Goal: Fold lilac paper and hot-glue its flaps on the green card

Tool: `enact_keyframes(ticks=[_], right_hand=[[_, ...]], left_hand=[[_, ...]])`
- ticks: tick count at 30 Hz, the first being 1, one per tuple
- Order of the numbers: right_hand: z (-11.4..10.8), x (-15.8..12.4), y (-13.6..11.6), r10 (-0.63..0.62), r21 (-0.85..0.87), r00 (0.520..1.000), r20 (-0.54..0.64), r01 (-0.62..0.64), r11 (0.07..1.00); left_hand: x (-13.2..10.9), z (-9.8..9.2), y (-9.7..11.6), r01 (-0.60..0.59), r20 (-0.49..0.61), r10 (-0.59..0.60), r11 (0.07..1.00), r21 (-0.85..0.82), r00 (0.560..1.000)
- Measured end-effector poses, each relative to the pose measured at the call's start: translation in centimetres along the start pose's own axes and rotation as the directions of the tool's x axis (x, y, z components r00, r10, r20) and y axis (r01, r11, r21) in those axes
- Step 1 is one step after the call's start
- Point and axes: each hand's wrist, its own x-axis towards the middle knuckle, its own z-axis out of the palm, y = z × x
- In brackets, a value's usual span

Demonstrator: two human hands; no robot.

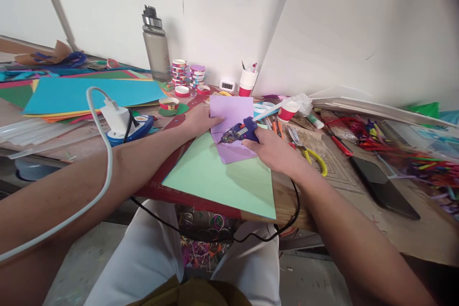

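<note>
My right hand [274,148] is wrapped round a dark blue hot glue gun [247,130], its nozzle pointing left, low over a sheet of purple paper [233,107]. A long white glue stick [270,111] sticks out of its back. The left edge of the purple paper is gripped by my left hand [200,122], the thumb on top and the other fingers mostly hidden. A crease or line crosses the paper near the nozzle; whether glue lies there I cannot tell. Beneath is a larger light green sheet [222,186] on the table.
Coloured sheets [93,95] and a white plug adapter [118,122] are at left. Behind stand a bottle [156,50], decorated paper rings [179,74] and stacked cups [247,81]. Yellow-handled scissors [317,160] and a phone [383,186] lie at right. A black cord [218,240] hangs over my lap.
</note>
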Motion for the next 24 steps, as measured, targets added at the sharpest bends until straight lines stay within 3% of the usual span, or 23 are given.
enact_keyframes(ticks=[13, 19, 24], right_hand=[[1.4, 1.4, -1.1, -0.036, 0.03, 0.996, -0.077, 0.038, 0.999], [0.4, 1.1, -0.7, -0.015, 0.038, 0.999, -0.039, 0.017, 0.999], [-1.3, 0.4, 1.9, 0.084, -0.011, 0.996, -0.038, -0.084, 0.996]], left_hand=[[0.3, 0.1, -0.2, 0.018, 0.001, -0.018, 1.0, 0.025, 1.0], [0.1, -0.1, 0.1, 0.014, 0.014, -0.015, 1.0, 0.015, 1.0], [0.1, 0.0, -0.2, 0.039, -0.018, -0.039, 0.999, -0.014, 0.999]])
